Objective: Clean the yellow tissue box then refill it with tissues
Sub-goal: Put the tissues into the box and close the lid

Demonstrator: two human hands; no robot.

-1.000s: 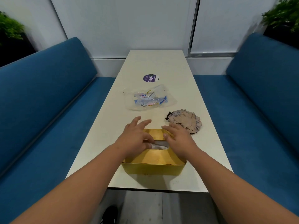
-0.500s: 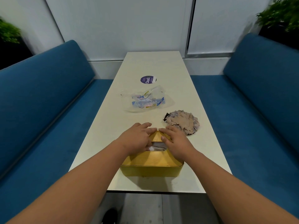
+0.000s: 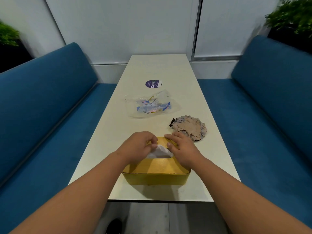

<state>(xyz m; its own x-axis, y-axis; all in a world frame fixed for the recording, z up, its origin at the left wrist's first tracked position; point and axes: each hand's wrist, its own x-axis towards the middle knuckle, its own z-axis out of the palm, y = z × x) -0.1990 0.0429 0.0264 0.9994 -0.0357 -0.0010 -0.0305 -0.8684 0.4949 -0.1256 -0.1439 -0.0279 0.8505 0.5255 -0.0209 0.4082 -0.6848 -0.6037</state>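
Tissue (image 3: pixel 159 152) now raised from box (image 3: pixel 156 173); left hand (image 3: pixel 137 147) fingers pinch it; right hand (image 3: pixel 183 149) relaxed.

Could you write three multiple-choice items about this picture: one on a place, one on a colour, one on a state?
1. Where does the crumpled brownish wad lie?
A. on the table beyond the right hand
B. inside the box
C. on the left bench

2. What colour are the benches?
A. grey
B. blue
C. red

3. What is the left hand doing?
A. resting flat on the table
B. lifting the plastic wrapper
C. pinching the white tissue at the box slot

Key: 1 A, it sits on the table past the right hand. 2 B, both seats are blue. 3 C, its fingers hold the tissue over the yellow tissue box.
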